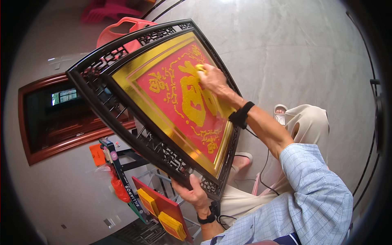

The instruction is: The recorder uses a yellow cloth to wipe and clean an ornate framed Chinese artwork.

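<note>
A large framed picture with a black lattice-work frame tilts before me, its lower edge near my lap. Its red panel bears raised gold writing and a vine-like pattern inside a shiny gold border. My right hand is shut on a small yellow cloth or sponge, mostly hidden by the fingers, against the panel's upper right part. With my left hand I grip the frame's lower bar, thumb on top. Both wrists wear black straps.
Behind the frame stands a pink plastic chair. A wood-framed dark glass panel lies at left. Below it are a ladder-like metal stand and a red board holding yellow packets. A cable hangs by my legs.
</note>
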Motion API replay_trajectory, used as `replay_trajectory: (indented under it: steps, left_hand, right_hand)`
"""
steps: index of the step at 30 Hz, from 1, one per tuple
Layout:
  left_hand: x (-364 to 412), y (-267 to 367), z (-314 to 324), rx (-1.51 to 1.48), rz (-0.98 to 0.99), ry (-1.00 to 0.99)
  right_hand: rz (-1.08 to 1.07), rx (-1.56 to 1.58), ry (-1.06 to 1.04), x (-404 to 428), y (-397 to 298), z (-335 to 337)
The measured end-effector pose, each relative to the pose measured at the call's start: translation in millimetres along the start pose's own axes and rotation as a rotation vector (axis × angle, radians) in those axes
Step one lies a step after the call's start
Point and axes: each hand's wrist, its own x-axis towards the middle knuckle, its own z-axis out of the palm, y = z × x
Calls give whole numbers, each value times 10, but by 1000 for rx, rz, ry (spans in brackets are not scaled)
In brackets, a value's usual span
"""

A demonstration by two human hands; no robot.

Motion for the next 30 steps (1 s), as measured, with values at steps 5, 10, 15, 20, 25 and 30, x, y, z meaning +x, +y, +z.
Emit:
replay_trajectory:
  steps: [5,10,15,20,25,30]
  left_hand:
    - [-14,-37,-33,1,-16,26]
    - [-63,17,35,-7,-37,26]
    - [-94,4,-28,20,-52,35]
    - [-43,66,110,23,-61,66]
    - [-34,-45,13,11,-65,83]
    - [-33,35,93,20,-60,75]
  right_hand:
    - [-485,168,110,-175,-1266,90]
    - [-529,66,370,498,-830,199]
    - [52,-34,91,469,551,131]
    - [412,762,-306,75,1606,-149]
    - [293,1436,-662,-241,1233,-691]
    - [224,1423,-682,-241,1062,-840]
